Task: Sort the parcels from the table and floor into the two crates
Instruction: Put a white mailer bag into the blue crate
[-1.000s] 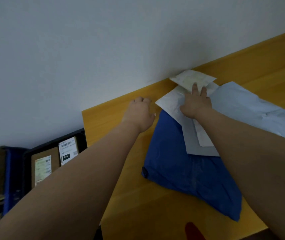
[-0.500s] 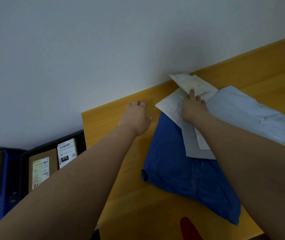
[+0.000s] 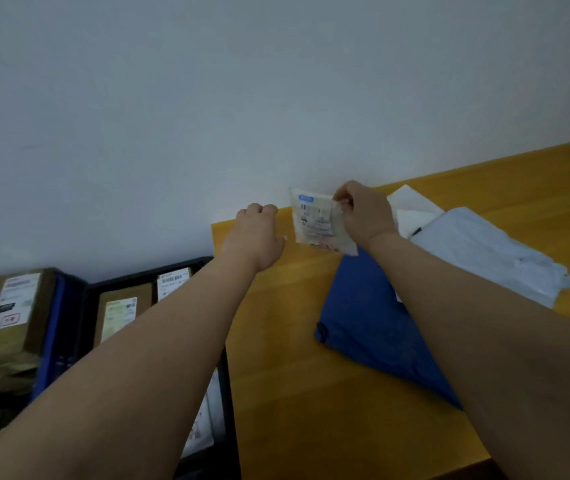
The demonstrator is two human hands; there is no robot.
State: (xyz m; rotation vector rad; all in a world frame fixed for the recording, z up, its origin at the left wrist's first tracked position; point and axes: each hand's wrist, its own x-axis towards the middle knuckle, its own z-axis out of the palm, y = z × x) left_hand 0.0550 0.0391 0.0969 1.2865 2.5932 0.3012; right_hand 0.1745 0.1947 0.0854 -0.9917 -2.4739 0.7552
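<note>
Seen from above by a head-worn camera, two bare arms are reaching forward over a yellow wooden table [image 3: 311,393] that is standing against a pale wall [image 3: 242,98]. The right hand [image 3: 366,213] is pinching a small white parcel [image 3: 316,221] by its right edge, holding it upright above the table's far edge with its printed label facing the camera. The left hand [image 3: 257,237] is hovering just beside the parcel, apart from it, fingers curled inward and gripping nothing. On the table, a large blue mailer bag [image 3: 370,323] is lying under the right forearm, and a pale blue mailer bag [image 3: 484,251] is lying to its right, with a white envelope [image 3: 415,206] showing behind the right hand. Left of the table, lower down, a black crate [image 3: 79,323] is holding brown cardboard boxes [image 3: 117,313] with white labels, and beside it a blue crate [image 3: 51,327] is holding another labelled brown box [image 3: 6,313].
</note>
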